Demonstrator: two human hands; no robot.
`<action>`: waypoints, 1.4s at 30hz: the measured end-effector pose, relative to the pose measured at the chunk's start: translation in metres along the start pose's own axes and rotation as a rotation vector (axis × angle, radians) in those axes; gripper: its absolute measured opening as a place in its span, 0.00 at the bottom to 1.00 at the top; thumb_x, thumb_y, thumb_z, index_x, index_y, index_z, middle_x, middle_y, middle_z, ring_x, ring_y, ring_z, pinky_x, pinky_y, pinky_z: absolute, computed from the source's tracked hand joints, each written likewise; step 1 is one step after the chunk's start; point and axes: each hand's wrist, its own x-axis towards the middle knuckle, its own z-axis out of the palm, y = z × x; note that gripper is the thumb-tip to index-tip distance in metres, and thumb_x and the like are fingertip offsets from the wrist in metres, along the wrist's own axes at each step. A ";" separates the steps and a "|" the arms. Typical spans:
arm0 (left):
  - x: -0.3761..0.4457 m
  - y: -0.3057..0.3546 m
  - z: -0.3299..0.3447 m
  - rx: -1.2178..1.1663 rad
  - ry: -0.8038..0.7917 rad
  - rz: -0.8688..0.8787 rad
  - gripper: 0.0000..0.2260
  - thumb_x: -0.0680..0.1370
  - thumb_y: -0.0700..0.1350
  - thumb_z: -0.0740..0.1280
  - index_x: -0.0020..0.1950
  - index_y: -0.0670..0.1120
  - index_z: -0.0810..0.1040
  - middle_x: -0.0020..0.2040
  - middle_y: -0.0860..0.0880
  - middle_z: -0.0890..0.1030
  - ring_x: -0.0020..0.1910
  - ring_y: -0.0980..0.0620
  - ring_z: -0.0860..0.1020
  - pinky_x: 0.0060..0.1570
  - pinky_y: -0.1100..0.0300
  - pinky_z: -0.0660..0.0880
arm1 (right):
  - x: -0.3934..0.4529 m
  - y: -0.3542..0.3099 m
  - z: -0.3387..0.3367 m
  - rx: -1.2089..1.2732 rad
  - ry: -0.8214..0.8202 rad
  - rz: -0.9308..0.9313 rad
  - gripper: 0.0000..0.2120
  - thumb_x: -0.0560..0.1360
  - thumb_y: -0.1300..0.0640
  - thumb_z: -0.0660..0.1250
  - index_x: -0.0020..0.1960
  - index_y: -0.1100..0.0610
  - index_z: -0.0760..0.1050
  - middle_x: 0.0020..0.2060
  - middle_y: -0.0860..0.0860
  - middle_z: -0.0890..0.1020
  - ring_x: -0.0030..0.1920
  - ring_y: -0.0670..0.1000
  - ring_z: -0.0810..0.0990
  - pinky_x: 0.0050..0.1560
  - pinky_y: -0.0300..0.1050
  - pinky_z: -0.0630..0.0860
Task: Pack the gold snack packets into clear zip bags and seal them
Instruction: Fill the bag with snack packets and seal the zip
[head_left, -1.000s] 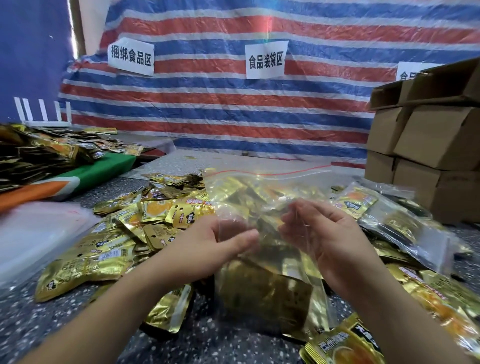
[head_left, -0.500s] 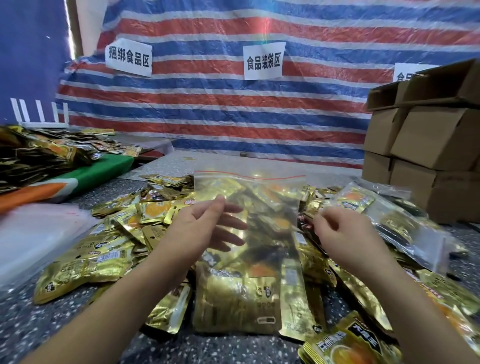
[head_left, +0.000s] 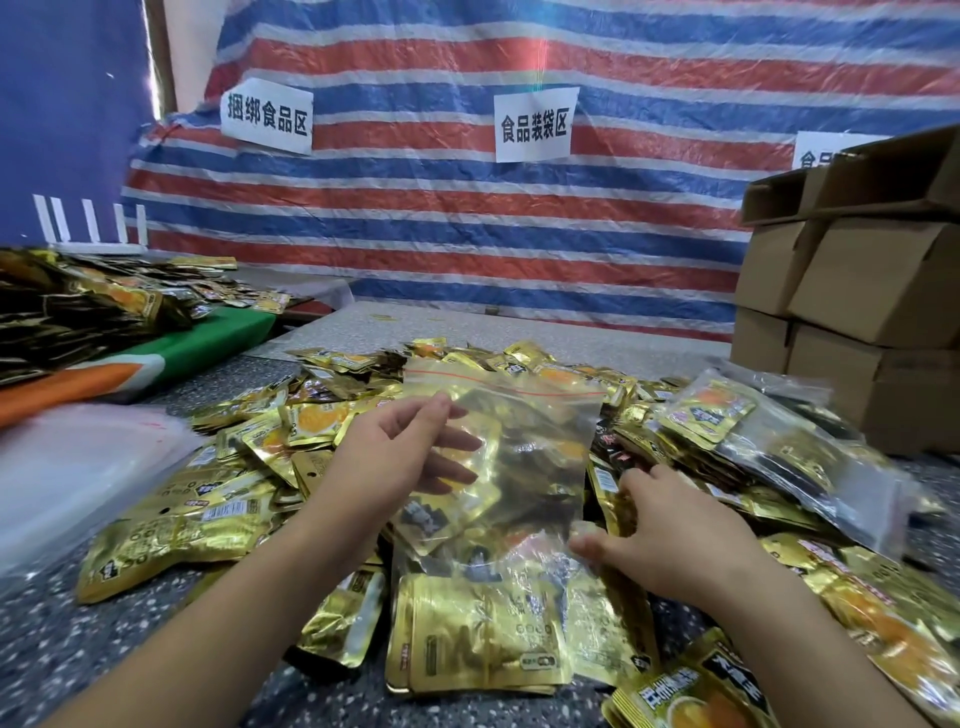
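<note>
A clear zip bag (head_left: 524, 415) with a red seal line stands upright in front of me, mouth up. My left hand (head_left: 400, 457) pinches its left edge between thumb and fingers. Gold packets show through the film; whether any are inside I cannot tell. Gold snack packets (head_left: 467, 639) lie heaped on the speckled table (head_left: 104, 654) around and under the bag. My right hand (head_left: 670, 535) is low at the bag's right side, fingers curled over a gold packet (head_left: 605, 488) in the heap, thumb by the bag's lower right corner.
A filled zip bag (head_left: 779, 441) lies on the heap at right. Stacked cardboard boxes (head_left: 857, 291) stand at far right. A pile of clear bags (head_left: 78, 467) lies at left, with more gold packets (head_left: 78, 306) beyond it. A striped tarp (head_left: 467, 218) closes the back.
My right hand let go of the bag and dropped down to the packets on its right. The left hand kept the bag and raised it upright.
</note>
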 end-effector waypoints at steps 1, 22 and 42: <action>0.000 0.000 0.000 0.002 0.004 0.001 0.14 0.82 0.51 0.60 0.50 0.45 0.82 0.43 0.47 0.86 0.34 0.47 0.84 0.32 0.61 0.78 | 0.000 0.001 -0.001 0.016 -0.016 -0.004 0.47 0.64 0.21 0.61 0.73 0.48 0.62 0.71 0.48 0.67 0.66 0.52 0.73 0.55 0.48 0.77; 0.000 0.000 -0.002 0.070 -0.043 0.059 0.13 0.80 0.50 0.63 0.45 0.46 0.84 0.43 0.50 0.86 0.35 0.53 0.83 0.31 0.66 0.75 | 0.013 0.022 -0.016 0.710 0.323 0.081 0.02 0.79 0.48 0.66 0.48 0.44 0.76 0.38 0.47 0.83 0.36 0.52 0.83 0.32 0.47 0.76; -0.003 -0.009 0.003 0.191 -0.177 0.157 0.08 0.71 0.54 0.70 0.42 0.52 0.85 0.40 0.50 0.86 0.35 0.53 0.83 0.31 0.64 0.74 | -0.004 -0.005 -0.034 2.042 0.085 -0.454 0.11 0.76 0.63 0.63 0.56 0.56 0.78 0.55 0.57 0.84 0.58 0.55 0.83 0.59 0.51 0.80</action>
